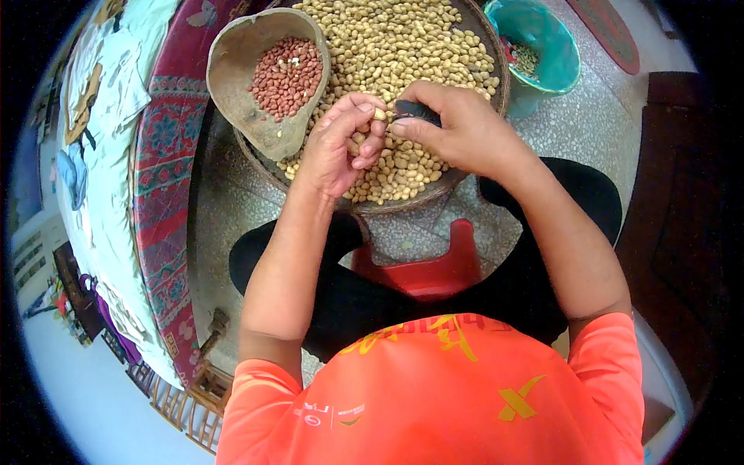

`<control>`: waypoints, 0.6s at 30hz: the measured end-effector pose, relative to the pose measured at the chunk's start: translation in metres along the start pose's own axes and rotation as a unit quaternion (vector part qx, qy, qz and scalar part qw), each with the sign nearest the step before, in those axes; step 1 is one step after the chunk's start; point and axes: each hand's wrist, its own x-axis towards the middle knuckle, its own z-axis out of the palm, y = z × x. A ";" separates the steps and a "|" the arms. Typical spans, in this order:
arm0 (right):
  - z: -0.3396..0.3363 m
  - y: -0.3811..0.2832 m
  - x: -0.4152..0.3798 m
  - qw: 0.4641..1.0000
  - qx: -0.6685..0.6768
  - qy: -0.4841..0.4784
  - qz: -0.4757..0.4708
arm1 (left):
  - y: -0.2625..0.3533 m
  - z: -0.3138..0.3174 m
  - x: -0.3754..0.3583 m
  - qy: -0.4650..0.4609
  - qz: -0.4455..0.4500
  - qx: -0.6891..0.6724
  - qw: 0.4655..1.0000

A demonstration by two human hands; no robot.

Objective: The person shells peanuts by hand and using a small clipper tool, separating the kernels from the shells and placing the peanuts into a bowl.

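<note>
A wide woven basket (pixel 496 54) filled with unshelled peanuts (pixel 403 54) rests in front of my knees. My left hand (pixel 341 147) pinches one peanut pod (pixel 380 115) between thumb and fingers above the heap. My right hand (pixel 457 128) grips a small dark tool (pixel 418 111) whose tip meets that pod. On the basket's left edge lies a gourd-shell scoop (pixel 240 77) with red shelled peanut kernels (pixel 287 76) inside.
A teal bucket (pixel 554 50) with some shells stands right of the basket. I sit on a red plastic stool (pixel 434 271) on a speckled floor. A patterned red cloth (pixel 167 170) covers a bed along the left, with a wooden stool (pixel 209 380) below.
</note>
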 end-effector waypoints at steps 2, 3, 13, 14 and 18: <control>0.000 -0.001 0.000 1.000 0.010 -0.021 0.010 | -0.002 -0.002 0.001 -0.016 0.016 -0.004 1.000; 0.000 -0.002 0.000 1.000 0.006 -0.025 0.011 | -0.002 -0.002 0.002 -0.031 0.032 -0.008 0.999; -0.001 -0.005 -0.001 0.998 -0.054 -0.027 0.011 | -0.002 0.004 -0.002 -0.036 0.052 0.073 0.995; -0.001 -0.005 -0.002 0.998 -0.054 -0.027 0.012 | -0.002 0.005 -0.002 -0.027 0.054 0.101 0.993; -0.002 -0.007 -0.002 0.995 -0.094 -0.015 0.004 | -0.005 0.007 -0.001 -0.012 0.057 0.145 0.988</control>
